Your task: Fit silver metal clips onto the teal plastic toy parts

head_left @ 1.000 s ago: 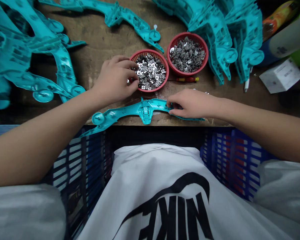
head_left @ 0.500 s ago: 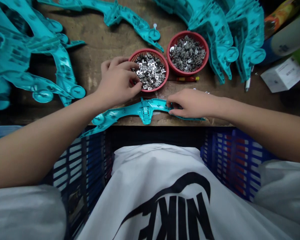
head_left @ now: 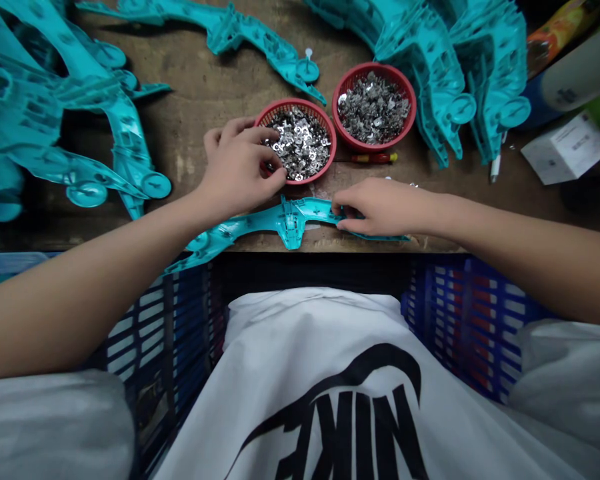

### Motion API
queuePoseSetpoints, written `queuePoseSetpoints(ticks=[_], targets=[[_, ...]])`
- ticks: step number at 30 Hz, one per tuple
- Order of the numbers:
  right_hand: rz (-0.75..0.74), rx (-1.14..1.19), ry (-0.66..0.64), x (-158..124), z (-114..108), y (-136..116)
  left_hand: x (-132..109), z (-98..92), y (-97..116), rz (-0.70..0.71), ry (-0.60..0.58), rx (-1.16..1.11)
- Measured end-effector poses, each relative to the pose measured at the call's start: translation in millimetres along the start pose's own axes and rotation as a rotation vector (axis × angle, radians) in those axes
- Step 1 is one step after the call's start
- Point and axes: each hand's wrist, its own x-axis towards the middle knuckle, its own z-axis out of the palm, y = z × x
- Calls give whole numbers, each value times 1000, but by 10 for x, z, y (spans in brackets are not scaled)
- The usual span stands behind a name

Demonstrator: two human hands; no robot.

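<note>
A long teal plastic part [head_left: 291, 223] with a wider middle lies along the table's front edge, its left end jutting past the edge. My right hand [head_left: 373, 205] grips its right end with thumb and fingers, which cover that portion. At the left rim of a red basket [head_left: 333, 155] rests my left hand [head_left: 243, 160], fingers curved and apart. Its fingertips reach over the small shiny metal pieces [head_left: 300, 143] inside; no piece shows clearly between them. Close by, a second red basket [head_left: 413, 113] holds duller metal pieces [head_left: 374, 107].
Teal parts [head_left: 85, 87] are heaped at left; more [head_left: 425, 60] stand at right. Another teal part [head_left: 260, 43] lies at the back. A screwdriver [head_left: 375, 158] sits below the baskets. A white box [head_left: 565, 148] is far right. Blue crates [head_left: 460, 313] flank my lap.
My left hand has shifted very slightly at the basket's rim. My right hand keeps its hold on the teal part, which has hardly moved.
</note>
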Motion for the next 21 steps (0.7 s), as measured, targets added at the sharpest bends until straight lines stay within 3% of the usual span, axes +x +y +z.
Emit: queuePoseSetpoints(ticks=[9, 15, 21], targets=[[12, -26, -23, -9, -15, -14, -33, 25, 58, -71, -29, 24], [-25, 1, 8, 2, 22, 29, -5, 118, -183, -15, 32, -56], [-5, 5, 1, -4, 10, 16, 68, 164, -306, 5, -32, -90]])
